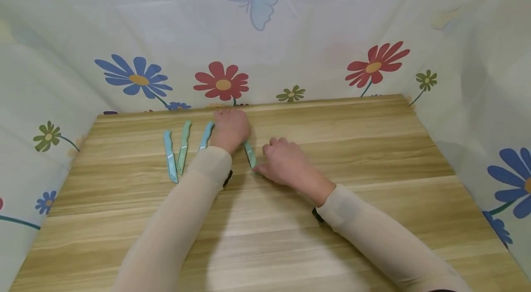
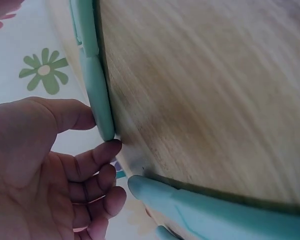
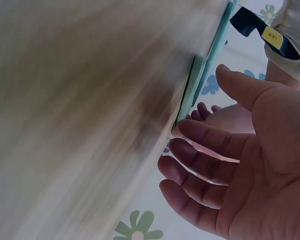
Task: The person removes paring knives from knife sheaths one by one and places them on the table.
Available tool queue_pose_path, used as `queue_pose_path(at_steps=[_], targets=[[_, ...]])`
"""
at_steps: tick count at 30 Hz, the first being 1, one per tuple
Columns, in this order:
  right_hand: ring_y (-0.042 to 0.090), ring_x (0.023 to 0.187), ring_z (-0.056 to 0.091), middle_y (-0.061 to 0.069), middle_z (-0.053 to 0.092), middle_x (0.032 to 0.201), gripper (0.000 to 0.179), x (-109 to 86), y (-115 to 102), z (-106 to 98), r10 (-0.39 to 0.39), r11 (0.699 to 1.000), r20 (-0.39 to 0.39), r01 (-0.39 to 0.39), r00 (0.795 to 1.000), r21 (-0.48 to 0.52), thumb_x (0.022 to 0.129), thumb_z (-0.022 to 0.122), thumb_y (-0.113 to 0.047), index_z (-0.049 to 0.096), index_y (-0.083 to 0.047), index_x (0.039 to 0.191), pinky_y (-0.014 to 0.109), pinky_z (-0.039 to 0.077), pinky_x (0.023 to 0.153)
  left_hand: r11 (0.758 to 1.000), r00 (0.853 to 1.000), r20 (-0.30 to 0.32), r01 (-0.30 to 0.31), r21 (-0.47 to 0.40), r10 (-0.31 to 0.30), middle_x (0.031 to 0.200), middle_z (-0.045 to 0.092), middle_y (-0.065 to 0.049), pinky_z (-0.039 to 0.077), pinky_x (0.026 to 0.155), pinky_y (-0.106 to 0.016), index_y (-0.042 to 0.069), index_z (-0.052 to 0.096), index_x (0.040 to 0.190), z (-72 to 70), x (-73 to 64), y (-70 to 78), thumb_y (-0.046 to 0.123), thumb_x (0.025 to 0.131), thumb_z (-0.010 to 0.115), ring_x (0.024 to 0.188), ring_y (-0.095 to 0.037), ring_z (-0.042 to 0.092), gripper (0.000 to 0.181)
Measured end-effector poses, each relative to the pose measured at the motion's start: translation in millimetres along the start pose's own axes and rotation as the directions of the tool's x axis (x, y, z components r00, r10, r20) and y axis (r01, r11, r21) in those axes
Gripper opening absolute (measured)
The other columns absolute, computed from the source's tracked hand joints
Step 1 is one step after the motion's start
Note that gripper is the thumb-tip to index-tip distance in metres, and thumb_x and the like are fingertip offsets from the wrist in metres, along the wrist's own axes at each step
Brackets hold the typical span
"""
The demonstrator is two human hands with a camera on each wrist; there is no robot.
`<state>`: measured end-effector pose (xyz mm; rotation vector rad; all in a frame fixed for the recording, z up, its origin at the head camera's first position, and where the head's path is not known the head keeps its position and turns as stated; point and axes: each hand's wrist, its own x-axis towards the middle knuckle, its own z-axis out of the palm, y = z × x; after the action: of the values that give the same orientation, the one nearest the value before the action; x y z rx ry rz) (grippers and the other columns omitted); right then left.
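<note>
The right hand (image 1: 286, 160) is curving loosely with nothing in it, its thumb resting close by the tip of the green knife (image 1: 250, 154). That knife is lying on the wooden table (image 1: 265, 232), left of this hand, pointing its handle away and a bit left. Up there, the left hand (image 1: 232, 128) is touching the handle end, sitting nearer to it. Its thumb and first finger are making a narrow gap; I can't tell if they're pinching. Flowery cloth (image 1: 315, 48) is hanging behind.
</note>
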<state>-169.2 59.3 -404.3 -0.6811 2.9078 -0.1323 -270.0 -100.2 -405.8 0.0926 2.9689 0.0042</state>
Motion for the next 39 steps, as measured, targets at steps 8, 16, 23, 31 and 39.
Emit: queue_pose_path(at_steps=[8,16,23,31,39], targets=[[0.024,0.09,0.061,0.003,0.06,0.089,0.044,3.8,-7.0,6.0,0.004,0.999,0.028,-0.003,1.0,-0.036,0.096,0.071,-0.057,0.063,-0.013,0.092,0.044,0.055,0.076,0.998,0.999,0.001,0.054,0.016,-0.054,0.119,0.067,-0.02,0.035,0.105,-0.056,0.001,0.071,0.112,3.5,-0.3,1.9,0.025,0.105,0.049,0.115,-0.041,0.058,0.034],[0.021,0.079,0.059,0.002,0.059,0.082,0.032,6.9,-5.6,5.7,0.009,1.0,0.065,-0.009,0.998,0.004,0.099,0.073,-0.04,0.061,-0.014,0.085,0.042,0.055,0.072,0.996,0.996,-0.02,0.088,-0.034,-0.088,0.111,0.068,-0.018,0.036,0.102,-0.055,0.009,0.068,0.088,3.9,-1.1,-0.5,0.04,0.101,0.059,0.113,-0.041,0.056,0.035],[0.02,0.075,0.058,0.003,0.06,0.081,0.029,6.4,-1.7,3.2,0.029,1.0,0.033,-0.03,0.999,0.005,0.098,0.073,-0.035,0.061,-0.012,0.085,0.041,0.054,0.068,0.99,0.994,-0.081,0.066,-0.123,-0.076,0.099,0.069,-0.014,0.038,0.103,-0.057,0.011,0.065,0.078,1.0,-2.7,-6.6,0.046,0.1,0.06,0.103,-0.038,0.062,0.042],[0.02,0.072,0.057,0.002,0.059,0.079,0.03,4.9,2.5,0.2,0.015,1.0,-0.015,-0.014,1.0,0.022,0.097,0.075,-0.034,0.061,-0.012,0.084,0.038,0.052,0.064,0.97,0.992,-0.103,0.053,-0.239,-0.079,0.087,0.065,-0.009,0.041,0.098,-0.054,0.012,0.063,0.071,-2.2,-5.3,-11.6,0.047,0.101,0.058,0.09,-0.033,0.06,0.047],[0.019,0.072,0.057,0.002,0.059,0.079,0.028,0.7,9.5,-4.9,0.022,0.999,-0.052,-0.019,0.998,0.048,0.096,0.076,-0.032,0.06,-0.012,0.085,0.034,0.05,0.06,0.935,0.989,-0.114,0.049,-0.352,-0.095,0.082,0.064,-0.008,0.04,0.107,-0.059,0.01,0.064,0.073,-6.2,-7.5,-16.2,0.049,0.102,0.058,0.092,-0.032,0.062,0.049]])
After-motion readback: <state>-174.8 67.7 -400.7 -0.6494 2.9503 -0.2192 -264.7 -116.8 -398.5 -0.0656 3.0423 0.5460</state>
